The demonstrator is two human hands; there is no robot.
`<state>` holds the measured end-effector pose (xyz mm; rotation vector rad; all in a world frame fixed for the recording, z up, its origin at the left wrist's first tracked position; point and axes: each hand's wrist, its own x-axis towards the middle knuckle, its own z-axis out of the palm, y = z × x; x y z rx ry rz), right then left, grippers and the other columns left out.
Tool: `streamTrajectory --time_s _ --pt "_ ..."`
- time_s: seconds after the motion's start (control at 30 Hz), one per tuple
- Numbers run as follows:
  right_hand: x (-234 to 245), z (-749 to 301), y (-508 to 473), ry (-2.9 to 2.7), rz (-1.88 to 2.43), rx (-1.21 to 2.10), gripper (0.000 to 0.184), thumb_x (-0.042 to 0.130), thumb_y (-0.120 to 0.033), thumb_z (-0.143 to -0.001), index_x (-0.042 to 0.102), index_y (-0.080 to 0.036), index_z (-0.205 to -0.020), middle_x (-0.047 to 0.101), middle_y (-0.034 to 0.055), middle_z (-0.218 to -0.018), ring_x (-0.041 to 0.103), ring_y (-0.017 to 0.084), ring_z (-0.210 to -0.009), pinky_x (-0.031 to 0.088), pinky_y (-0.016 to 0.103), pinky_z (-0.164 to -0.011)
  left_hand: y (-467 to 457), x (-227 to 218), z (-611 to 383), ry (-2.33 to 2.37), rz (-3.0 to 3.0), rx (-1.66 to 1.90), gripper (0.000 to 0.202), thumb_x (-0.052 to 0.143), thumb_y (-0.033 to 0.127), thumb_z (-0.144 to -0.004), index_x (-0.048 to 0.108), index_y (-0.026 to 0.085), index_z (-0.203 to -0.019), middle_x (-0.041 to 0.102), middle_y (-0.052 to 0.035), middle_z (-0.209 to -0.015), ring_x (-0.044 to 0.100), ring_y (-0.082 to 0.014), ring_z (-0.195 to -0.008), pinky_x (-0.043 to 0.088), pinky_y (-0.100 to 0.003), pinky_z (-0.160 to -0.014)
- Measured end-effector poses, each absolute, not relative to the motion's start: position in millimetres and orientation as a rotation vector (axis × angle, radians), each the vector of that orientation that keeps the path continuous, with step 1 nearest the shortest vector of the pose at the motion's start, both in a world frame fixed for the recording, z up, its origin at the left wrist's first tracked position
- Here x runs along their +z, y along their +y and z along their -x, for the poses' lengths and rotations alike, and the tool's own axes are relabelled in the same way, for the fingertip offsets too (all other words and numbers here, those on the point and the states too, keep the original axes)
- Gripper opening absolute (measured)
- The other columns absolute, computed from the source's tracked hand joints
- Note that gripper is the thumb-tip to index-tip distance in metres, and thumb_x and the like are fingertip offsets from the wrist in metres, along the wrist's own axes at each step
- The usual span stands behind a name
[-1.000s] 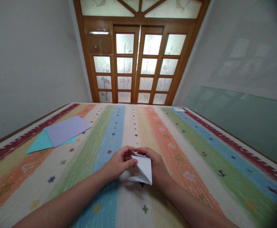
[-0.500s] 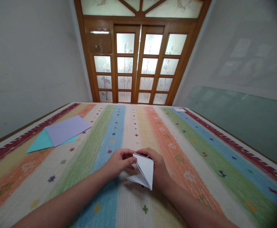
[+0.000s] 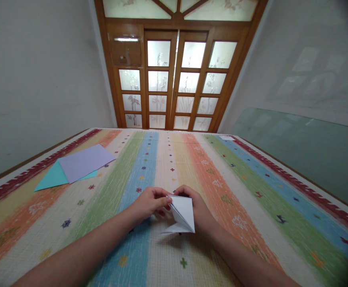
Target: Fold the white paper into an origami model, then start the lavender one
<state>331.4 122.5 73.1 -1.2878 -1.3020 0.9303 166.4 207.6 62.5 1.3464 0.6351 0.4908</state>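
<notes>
While left hand point(image 3: 150, 204) pinches folded paper point(image 3: 186, 209), right hand point(image 3: 200, 208) holds it.

White paper point(image 3: 185, 209) hides part of the right hand point(image 3: 200, 210); a lilac sheet point(image 3: 86, 162) covers a teal sheet point(image 3: 52, 176) (not entirely).

the white sheet point(image 3: 186, 209) is smooth matt paper, the tablecloth point(image 3: 165, 261) matt, textured cloth.

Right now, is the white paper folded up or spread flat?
Folded. The white paper shows layered edges meeting at a corner, with one flap jutting out, between the left hand and right hand.
</notes>
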Motion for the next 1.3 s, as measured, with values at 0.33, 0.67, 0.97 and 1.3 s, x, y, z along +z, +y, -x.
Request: streamTrajectory --time_s 0.33,0.67,0.97,1.3 --pt "75 -340 124 -0.971 1.114 1.432 0.035 0.067 -0.029 -0.070 0.065 -0.019 -0.103 0.068 0.0061 -0.088 0.061 0.019 -0.070 0.044 0.029 -0.060 214 64 -162 0.688 -1.309 0.481 0.042 0.077 0.049 -0.068 0.068 0.011 -0.084 0.066 -0.0057 -0.071 0.061 -0.0141 -0.059 0.047 -0.024 -0.052" --pt "74 -341 123 -1.134 1.165 1.368 0.054 0.070 -0.049 -0.077 0.052 -0.022 -0.120 0.065 0.0064 -0.100 0.062 0.022 -0.085 0.046 0.032 -0.070 220 66 -160 0.791 -1.410 0.545 0.040 0.076 0.049 -0.070 0.070 0.012 -0.087 0.066 -0.0037 -0.068 0.058 -0.0119 -0.055 0.043 -0.022 -0.052" --pt "67 -340 125 -1.260 1.253 1.228 0.040 0.073 -0.035 -0.077 0.052 -0.020 -0.107 0.063 0.0041 -0.090 0.059 0.018 -0.076 0.044 0.029 -0.063 222 62 -161 0.826 -1.475 0.539 0.038 0.073 0.048 -0.073 0.070 0.013 -0.087 0.066 -0.0036 -0.068 0.057 -0.0122 -0.055 0.041 -0.023 -0.051" --pt "75 -332 121 -1.052 1.272 1.343 0.055 0.064 -0.056 -0.081 0.047 -0.026 -0.124 0.061 0.0044 -0.095 0.061 0.019 -0.073 0.051 0.028 -0.053 221 60 -163 0.768 -1.322 0.589 0.041 0.073 0.049 -0.072 0.067 0.012 -0.086 0.066 -0.0058 -0.074 0.061 -0.0140 -0.060 0.046 -0.024 -0.054"
